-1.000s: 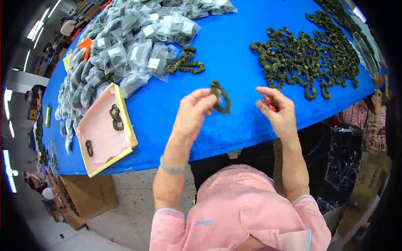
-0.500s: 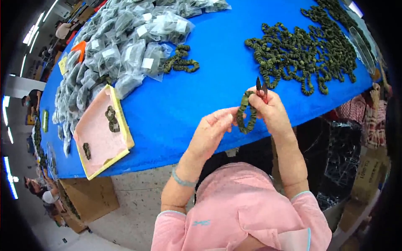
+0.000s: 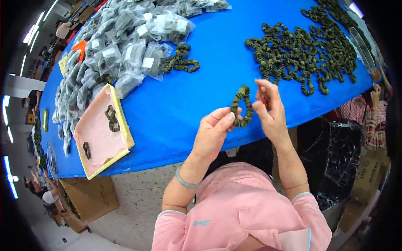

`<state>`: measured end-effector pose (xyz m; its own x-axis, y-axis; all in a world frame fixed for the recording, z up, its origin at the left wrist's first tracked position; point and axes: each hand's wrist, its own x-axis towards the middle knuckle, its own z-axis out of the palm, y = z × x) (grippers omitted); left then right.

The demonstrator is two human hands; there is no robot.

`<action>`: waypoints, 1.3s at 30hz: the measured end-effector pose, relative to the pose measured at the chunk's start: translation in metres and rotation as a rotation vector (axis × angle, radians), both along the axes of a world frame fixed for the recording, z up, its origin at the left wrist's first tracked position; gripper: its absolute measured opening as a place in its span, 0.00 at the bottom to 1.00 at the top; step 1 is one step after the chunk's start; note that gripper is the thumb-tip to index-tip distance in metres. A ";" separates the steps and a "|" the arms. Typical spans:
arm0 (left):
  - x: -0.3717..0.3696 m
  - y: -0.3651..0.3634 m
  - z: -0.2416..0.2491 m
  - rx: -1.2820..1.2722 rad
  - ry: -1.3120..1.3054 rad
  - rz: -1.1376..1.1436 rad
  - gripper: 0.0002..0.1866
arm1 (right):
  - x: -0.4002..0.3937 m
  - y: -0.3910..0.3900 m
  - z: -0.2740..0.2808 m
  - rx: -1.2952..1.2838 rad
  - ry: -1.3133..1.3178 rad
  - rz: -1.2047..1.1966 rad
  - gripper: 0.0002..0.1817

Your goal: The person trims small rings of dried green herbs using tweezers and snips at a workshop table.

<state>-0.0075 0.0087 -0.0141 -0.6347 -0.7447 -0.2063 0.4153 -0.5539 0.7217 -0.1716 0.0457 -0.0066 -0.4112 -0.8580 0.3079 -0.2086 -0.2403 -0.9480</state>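
My left hand [image 3: 215, 127] pinches a dark green gathered fabric scrunchie [image 3: 247, 109] by its lower left edge, and the loop stands upright above the blue table. Just to the right, my right hand [image 3: 270, 109] is apart from the scrunchie, thumb and fingers slightly spread. Tucked in its palm are small thread snips [image 3: 264, 101]; only a bit of red shows, and the blades are mostly hidden by the fingers.
A large heap of dark green scrunchies [image 3: 305, 54] covers the table's [image 3: 217, 54] right side. Clear bags [image 3: 125, 54] with white labels pile up at left, loose scrunchies [image 3: 182, 60] beside them. A yellow-rimmed tray [image 3: 129, 138] holds several scrunchies. Other people [image 3: 44, 192] work at far left.
My right hand has let go of the scrunchie and opened away from it, its snips turning mostly out of sight. The scrunchie has shifted slightly left, held by my left hand alone.
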 end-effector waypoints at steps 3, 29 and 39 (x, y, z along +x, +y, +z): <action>0.002 -0.001 0.002 0.023 0.035 0.048 0.14 | 0.000 0.008 0.004 -0.087 0.215 -0.016 0.15; 0.003 0.002 0.021 -0.452 -0.373 0.284 0.10 | -0.001 0.023 0.016 -0.092 0.414 -0.043 0.20; 0.003 0.001 0.023 -0.721 -0.515 0.417 0.09 | 0.000 0.023 0.018 -0.101 0.495 -0.023 0.20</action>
<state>-0.0044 0.0095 0.0093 -0.2515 -0.9452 0.2083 0.0175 0.2107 0.9774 -0.1711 0.0685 0.0110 -0.2135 -0.8062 0.5519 -0.6336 -0.3157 -0.7063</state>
